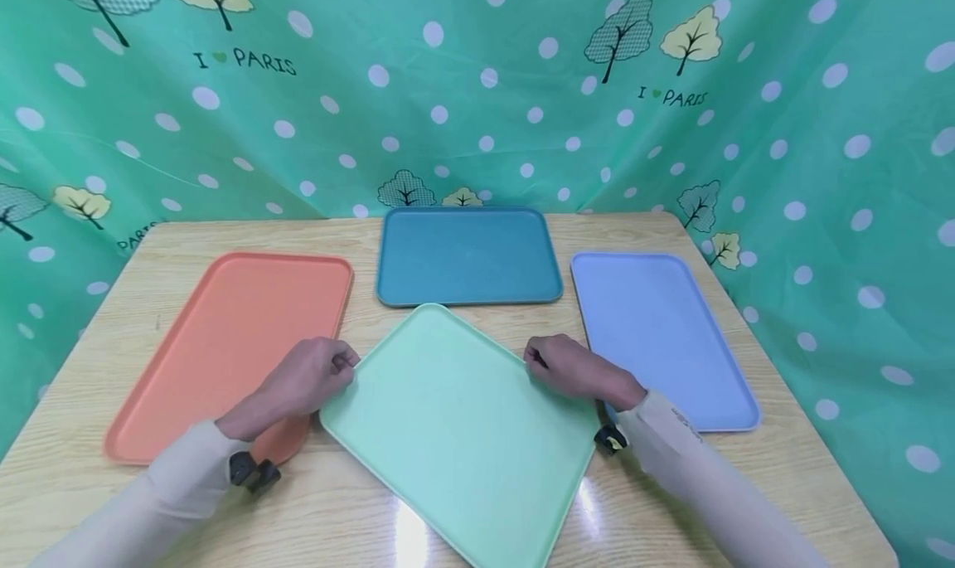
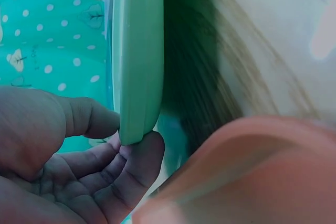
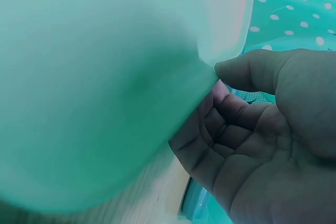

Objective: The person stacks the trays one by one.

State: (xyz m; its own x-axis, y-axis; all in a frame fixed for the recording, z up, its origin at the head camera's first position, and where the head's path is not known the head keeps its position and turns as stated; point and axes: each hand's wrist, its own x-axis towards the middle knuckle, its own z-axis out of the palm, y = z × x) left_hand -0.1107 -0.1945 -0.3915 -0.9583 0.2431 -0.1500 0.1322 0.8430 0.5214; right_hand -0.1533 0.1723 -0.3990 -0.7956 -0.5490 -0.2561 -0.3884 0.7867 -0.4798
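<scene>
Here, in the lower middle of the head view, a mint green tray (image 1: 455, 423) sits turned at an angle on the wooden surface (image 1: 746, 485), held at its two side edges. The left hand (image 1: 306, 379) grasps the tray's left rim; the left wrist view shows the thumb on one side of the rim and the curled fingers (image 2: 134, 169) on the other, pinching the edge between them. The right hand (image 1: 574, 371) grasps the opposite rim, and in the right wrist view its thumb lies on one face of the tray while the curled fingers (image 3: 210, 129) press against the other. The wrist views suggest the held edges are slightly off the surface, though it is hard to tell how far. To the left of the frame lies an orange tray (image 1: 224, 344), partly under the left hand and just beside the green one. At the upper middle sits a dark teal tray (image 1: 466, 257), its near edge close to the green tray's far corner. To the right lies a light blue tray (image 1: 664, 336), with the right wrist passing over its near left part. A green dotted cloth (image 1: 477, 95) with trees hangs behind the surface.
</scene>
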